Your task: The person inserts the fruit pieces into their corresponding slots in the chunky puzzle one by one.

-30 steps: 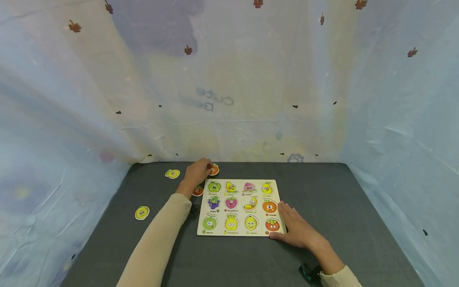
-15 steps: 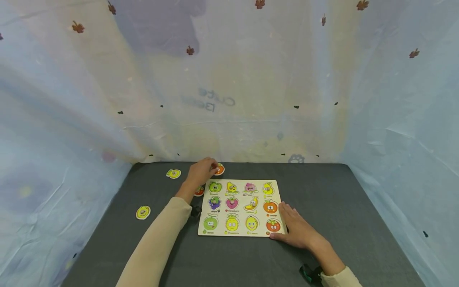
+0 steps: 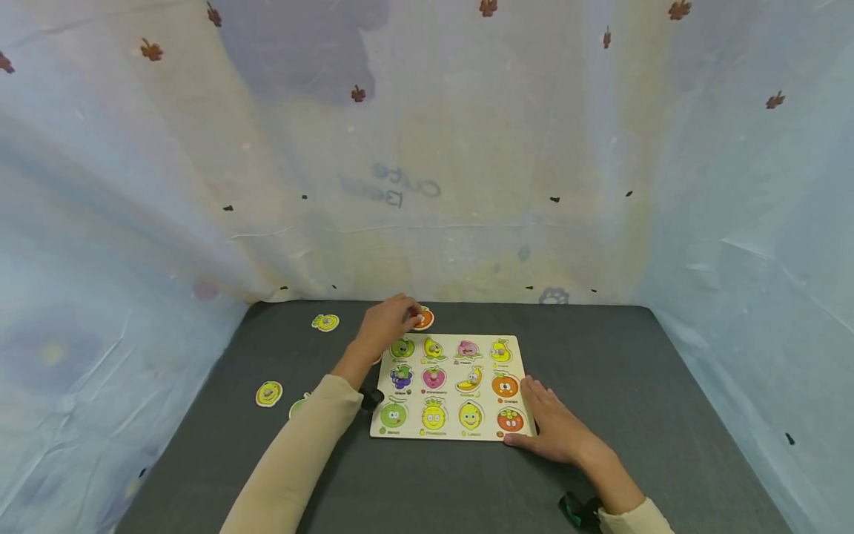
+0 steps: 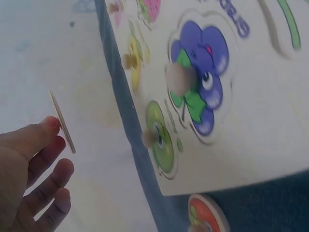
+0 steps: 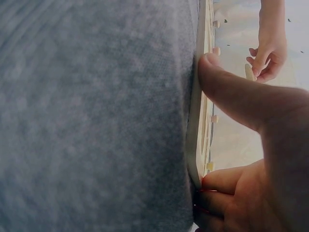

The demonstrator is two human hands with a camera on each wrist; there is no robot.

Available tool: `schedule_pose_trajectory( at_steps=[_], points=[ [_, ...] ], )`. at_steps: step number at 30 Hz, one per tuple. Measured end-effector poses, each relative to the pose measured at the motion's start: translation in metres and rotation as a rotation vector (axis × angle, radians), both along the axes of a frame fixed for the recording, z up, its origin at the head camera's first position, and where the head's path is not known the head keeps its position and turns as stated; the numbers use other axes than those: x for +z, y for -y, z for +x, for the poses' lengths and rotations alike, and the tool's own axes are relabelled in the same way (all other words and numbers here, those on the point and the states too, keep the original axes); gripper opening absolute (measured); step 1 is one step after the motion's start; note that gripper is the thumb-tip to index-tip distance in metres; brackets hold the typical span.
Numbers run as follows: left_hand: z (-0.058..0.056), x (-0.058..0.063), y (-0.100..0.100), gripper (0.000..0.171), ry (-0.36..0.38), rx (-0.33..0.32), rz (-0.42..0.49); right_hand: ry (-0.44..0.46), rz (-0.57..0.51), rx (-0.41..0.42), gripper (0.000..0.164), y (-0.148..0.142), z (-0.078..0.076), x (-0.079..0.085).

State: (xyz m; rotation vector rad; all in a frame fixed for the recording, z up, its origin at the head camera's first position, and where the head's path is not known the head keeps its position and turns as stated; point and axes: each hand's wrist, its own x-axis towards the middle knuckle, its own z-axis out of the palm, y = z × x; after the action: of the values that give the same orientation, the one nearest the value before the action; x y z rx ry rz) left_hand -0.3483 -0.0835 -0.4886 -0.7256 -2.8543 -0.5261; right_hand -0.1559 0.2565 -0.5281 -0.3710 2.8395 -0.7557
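Disc [image 3: 425, 320] of thin orange-printed wood | likely light, stiff, best held mid-face | your left fingers [image 4: 47, 155] pinch it | your right fingers [image 3: 539, 399] spread against cream wooden board [image 3: 414, 415]

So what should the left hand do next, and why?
Probably carry the orange piece over the board to the orange picture, right end of the middle row. The left hand pinches that piece clear of the board, its colour looks like that picture's, and the right hand rests at the board's right edge, which may help steady it.
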Motion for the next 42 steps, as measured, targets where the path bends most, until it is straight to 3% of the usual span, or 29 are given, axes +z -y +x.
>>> schedule_pose_trajectory(
  at_steps=[16,24,34,42],
  points=[
    [0.024,0.008,-0.023,0.022,-0.032,-0.048,-0.010,-0.004,0.004,0.010,0.121,-0.002,-0.002,-0.005],
    [0.036,0.011,-0.034,0.019,-0.024,-0.119,0.022,0.003,0.003,0.014,0.122,-0.003,-0.002,-0.005],
    [0.047,0.008,-0.052,0.021,-0.004,-0.142,-0.012,0.000,-0.001,0.017,0.122,-0.003,-0.002,-0.006],
    [0.057,0.005,-0.067,0.017,-0.012,-0.197,-0.002,0.000,-0.005,0.020,0.121,-0.004,-0.002,-0.008]
  ],
)
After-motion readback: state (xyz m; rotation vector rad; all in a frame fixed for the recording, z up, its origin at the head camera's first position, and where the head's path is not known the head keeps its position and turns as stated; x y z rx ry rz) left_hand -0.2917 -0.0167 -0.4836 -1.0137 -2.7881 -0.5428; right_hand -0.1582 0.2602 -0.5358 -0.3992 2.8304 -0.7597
